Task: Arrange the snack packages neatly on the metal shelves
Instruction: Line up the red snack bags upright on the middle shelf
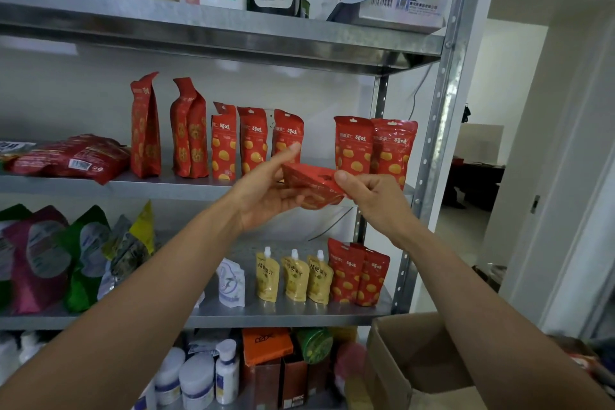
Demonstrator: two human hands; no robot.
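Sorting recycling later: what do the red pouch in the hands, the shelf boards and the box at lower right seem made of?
The red pouch: probably glossy plastic or foil film; it creases and glints. The shelf boards: bare metal, likely galvanised steel, dull grey sheen. The box: matte brown cardboard, by its folded flaps.

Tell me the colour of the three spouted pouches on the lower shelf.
Yellow pouches with white caps, seen best in the head view.
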